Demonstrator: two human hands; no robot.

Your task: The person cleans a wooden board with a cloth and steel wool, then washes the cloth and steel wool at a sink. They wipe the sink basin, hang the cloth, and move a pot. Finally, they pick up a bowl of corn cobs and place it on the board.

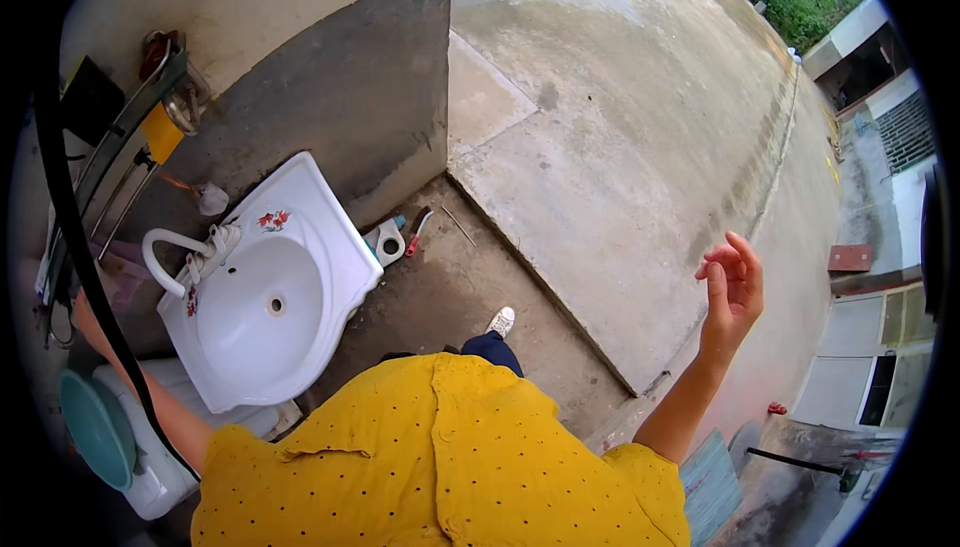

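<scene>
My left arm reaches out to the left, past a white ceramic washbasin (pixel 259 344) with red decals. The left hand (pixel 84 314) is near a wall rack (pixel 142 108) and a pinkish translucent plastic item (pixel 124 277). A dark strap and the picture's rim hide much of that hand, so its fingers and any hold are unclear. A white gooseneck faucet (pixel 161 235) stands at the basin's back. On the right, my right hand (pixel 735 288) is raised above the concrete with its fingers curved and apart. It holds nothing visible.
A teal plastic basin (pixel 97 431) rests against a white appliance or tub (pixel 154 479) at lower left. On the floor beside the washbasin lie a white bottle (pixel 390 245) and a red-handled tool (pixel 414 241). A raised concrete slab edge (pixel 540 284) crosses the ground before me.
</scene>
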